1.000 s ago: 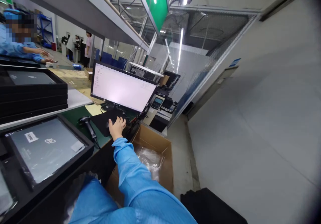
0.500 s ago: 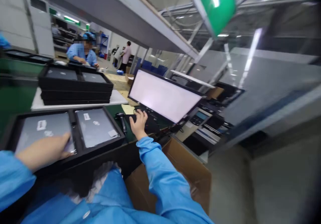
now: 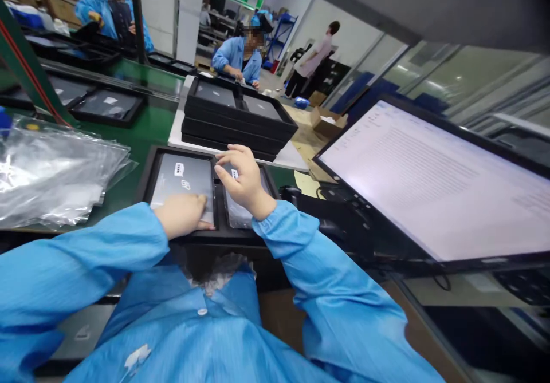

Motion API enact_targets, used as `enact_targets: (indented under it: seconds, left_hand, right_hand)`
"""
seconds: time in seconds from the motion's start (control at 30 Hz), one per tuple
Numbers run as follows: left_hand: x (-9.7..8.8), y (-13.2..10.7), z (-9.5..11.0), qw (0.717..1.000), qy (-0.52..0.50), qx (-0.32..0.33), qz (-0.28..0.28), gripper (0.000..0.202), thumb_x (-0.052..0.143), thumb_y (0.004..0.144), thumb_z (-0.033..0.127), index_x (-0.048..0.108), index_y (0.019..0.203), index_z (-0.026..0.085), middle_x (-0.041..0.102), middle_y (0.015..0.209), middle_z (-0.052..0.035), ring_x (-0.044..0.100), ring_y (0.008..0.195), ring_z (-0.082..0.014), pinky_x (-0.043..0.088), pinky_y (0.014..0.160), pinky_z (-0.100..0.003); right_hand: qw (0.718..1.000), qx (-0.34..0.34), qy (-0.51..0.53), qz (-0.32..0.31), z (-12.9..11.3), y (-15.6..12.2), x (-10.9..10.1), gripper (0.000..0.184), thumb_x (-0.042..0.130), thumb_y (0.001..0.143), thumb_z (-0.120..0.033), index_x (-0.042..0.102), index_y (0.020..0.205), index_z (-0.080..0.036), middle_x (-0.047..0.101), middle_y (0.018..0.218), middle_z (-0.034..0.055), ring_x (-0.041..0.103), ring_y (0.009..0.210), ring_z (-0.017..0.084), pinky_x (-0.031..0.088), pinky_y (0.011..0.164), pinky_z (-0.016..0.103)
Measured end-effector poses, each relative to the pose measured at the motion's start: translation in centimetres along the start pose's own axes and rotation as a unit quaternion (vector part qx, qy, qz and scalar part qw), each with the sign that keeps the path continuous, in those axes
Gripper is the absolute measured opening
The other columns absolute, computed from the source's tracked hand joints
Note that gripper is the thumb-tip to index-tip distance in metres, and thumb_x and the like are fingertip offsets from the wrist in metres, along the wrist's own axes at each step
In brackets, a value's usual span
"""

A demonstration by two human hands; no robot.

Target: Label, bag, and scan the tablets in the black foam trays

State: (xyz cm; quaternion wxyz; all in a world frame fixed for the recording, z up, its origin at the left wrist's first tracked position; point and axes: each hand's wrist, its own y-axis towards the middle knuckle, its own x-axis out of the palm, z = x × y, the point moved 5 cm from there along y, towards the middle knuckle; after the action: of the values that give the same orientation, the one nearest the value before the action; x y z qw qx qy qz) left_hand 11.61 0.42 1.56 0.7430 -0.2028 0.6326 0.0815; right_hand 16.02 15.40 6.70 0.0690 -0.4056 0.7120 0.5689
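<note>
A black tray [image 3: 218,217] lies on the bench in front of me with two flat grey devices, like tablets in clear film, in its compartments. My left hand [image 3: 183,214] rests on the lower part of the left tablet [image 3: 172,180], its thumb apart from the fingers near the tray's divider. Over the right tablet [image 3: 238,214], my right hand [image 3: 243,180] is raised with fingers spread and bent, holding nothing. That hand covers much of the right tablet. Labels show on both devices.
Clear plastic bags [image 3: 55,171] lie in a pile at left. Behind the tray stands a stack of black trays [image 3: 232,122]. A lit monitor [image 3: 442,182] fills the right, with a handheld scanner [image 3: 290,194] near it. Co-workers [image 3: 240,56] sit across the bench.
My view has swung left, bringing the bags into sight. My right hand has moved from beside the monitor to above the right tablet. My left hand stays on the left tablet.
</note>
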Motion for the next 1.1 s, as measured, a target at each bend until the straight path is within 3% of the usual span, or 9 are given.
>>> enact_targets:
  seconds: [0.13,0.3,0.37,0.47,0.57,0.67,1.0,1.07,1.1]
  left_hand:
    - [0.1,1.3,0.2,0.998,-0.044,0.039,-0.031,0.033,0.057,0.102,0.042,0.070,0.105,0.012,0.074,0.093,-0.0163,0.073,0.092,-0.0320,0.051,0.083,-0.037]
    - [-1.2,-1.2,-6.1,0.985,-0.128,-0.055,0.100,0.033,0.045,0.102,0.040,0.064,0.086,0.018,0.071,0.086,-0.0101,0.067,0.080,-0.0254,0.048,0.076,-0.034]
    - [-1.1,-3.5,-9.3,0.956,-0.210,-0.113,0.170,0.037,0.044,0.100,0.046,0.058,0.078,0.020,0.069,0.080,-0.0072,0.064,0.076,-0.0240,0.046,0.071,-0.033]
    - [0.2,-6.7,-12.2,0.885,-0.338,-0.169,0.272,0.040,0.047,0.098,0.051,0.058,0.075,0.021,0.070,0.076,-0.0046,0.065,0.074,-0.0224,0.048,0.069,-0.032]
    - [1.8,-8.7,-12.3,0.833,-0.369,-0.171,0.375,0.037,0.052,0.099,0.047,0.061,0.076,0.020,0.070,0.076,-0.0039,0.065,0.074,-0.0204,0.049,0.070,-0.032]
    - [2.5,-9.3,-11.1,0.814,-0.358,-0.125,0.439,0.031,0.054,0.101,0.036,0.064,0.077,0.019,0.067,0.076,-0.0032,0.063,0.073,-0.0174,0.048,0.070,-0.030]
    - [1.7,-8.6,-10.3,0.859,-0.328,-0.067,0.388,0.025,0.057,0.101,0.027,0.066,0.079,0.019,0.065,0.077,-0.0025,0.062,0.072,-0.0147,0.048,0.068,-0.029]
    - [2.0,-8.5,-10.2,0.837,-0.349,-0.072,0.415,0.025,0.058,0.100,0.029,0.065,0.079,0.018,0.064,0.078,-0.0035,0.063,0.074,-0.0159,0.050,0.069,-0.031]
    - [2.2,-8.6,-10.5,0.805,-0.381,-0.090,0.446,0.024,0.059,0.099,0.032,0.064,0.080,0.018,0.064,0.080,-0.0043,0.065,0.077,-0.0173,0.052,0.069,-0.032]
  right_hand:
    - [0.990,0.097,0.085,0.049,1.4,4.4,3.0,0.026,0.065,0.098,-0.048,0.069,0.088,-0.024,0.076,0.104,0.0073,0.063,0.122,0.026,0.046,0.116,0.046]
    - [0.925,0.294,0.225,0.089,4.9,6.0,5.6,0.032,0.063,0.098,-0.052,0.065,0.089,-0.021,0.072,0.090,0.0010,0.070,0.097,0.017,0.057,0.088,0.030]
    - [0.899,0.374,0.223,0.051,6.2,4.9,6.9,0.025,0.065,0.097,-0.044,0.063,0.087,-0.020,0.071,0.083,-0.0009,0.070,0.081,0.014,0.056,0.075,0.025]
    - [0.873,0.453,0.172,-0.058,6.9,2.5,9.3,0.015,0.070,0.093,-0.029,0.062,0.084,-0.019,0.069,0.072,-0.0022,0.067,0.065,0.013,0.053,0.065,0.024]
    - [0.864,0.460,0.138,-0.153,6.1,1.1,11.5,0.017,0.078,0.086,-0.027,0.064,0.086,-0.019,0.068,0.063,-0.0028,0.068,0.062,0.015,0.054,0.065,0.026]
    - [0.858,0.459,0.147,-0.177,4.8,0.8,12.7,0.024,0.084,0.081,-0.023,0.063,0.090,-0.019,0.068,0.063,-0.0043,0.067,0.059,0.014,0.053,0.063,0.024]
    - [0.807,0.531,0.219,-0.137,4.2,1.0,13.3,0.022,0.074,0.085,-0.009,0.058,0.093,-0.020,0.066,0.061,-0.0066,0.065,0.053,0.012,0.047,0.049,0.020]
    - [0.811,0.527,0.209,-0.143,4.2,1.0,13.2,0.026,0.074,0.081,-0.002,0.059,0.091,-0.020,0.066,0.060,-0.0068,0.065,0.052,0.012,0.048,0.051,0.020]
    - [0.813,0.525,0.206,-0.144,4.3,1.0,13.2,0.028,0.074,0.079,0.001,0.059,0.090,-0.020,0.067,0.061,-0.0066,0.065,0.052,0.012,0.049,0.052,0.021]
